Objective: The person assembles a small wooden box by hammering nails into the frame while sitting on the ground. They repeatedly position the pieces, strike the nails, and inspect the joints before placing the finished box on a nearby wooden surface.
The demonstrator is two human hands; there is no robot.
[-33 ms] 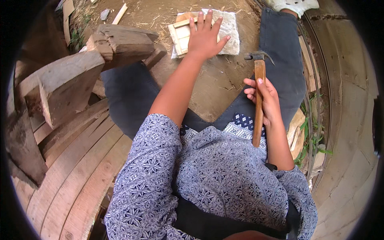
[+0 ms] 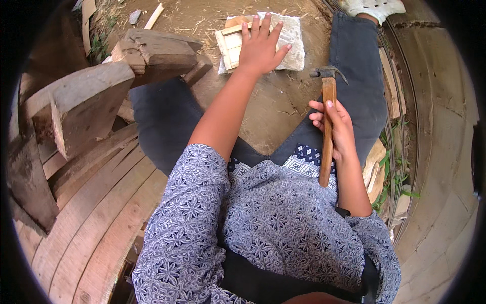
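My left hand (image 2: 260, 49) lies flat with fingers spread on a small pale wooden frame (image 2: 221, 45) made of thin slats. Much of the frame is hidden beneath the palm and fingers. Under it is a flat whitish stone slab (image 2: 292, 43), set on the ground between my legs. My right hand (image 2: 338, 124) grips a claw hammer (image 2: 328, 93) partway along its brown wooden handle. The dark metal head points away from me, above my right thigh, and the handle's end rests near my shirt. The hammer is apart from the frame.
Rough timber blocks (image 2: 96, 86) and long planks (image 2: 96, 218) stand at my left. On the right, a stone (image 2: 374, 169), some grass and thin rods lie along a boarded surface (image 2: 440, 152). Wood chips and a light stick (image 2: 154, 16) are scattered on the dirt ground (image 2: 263, 119).
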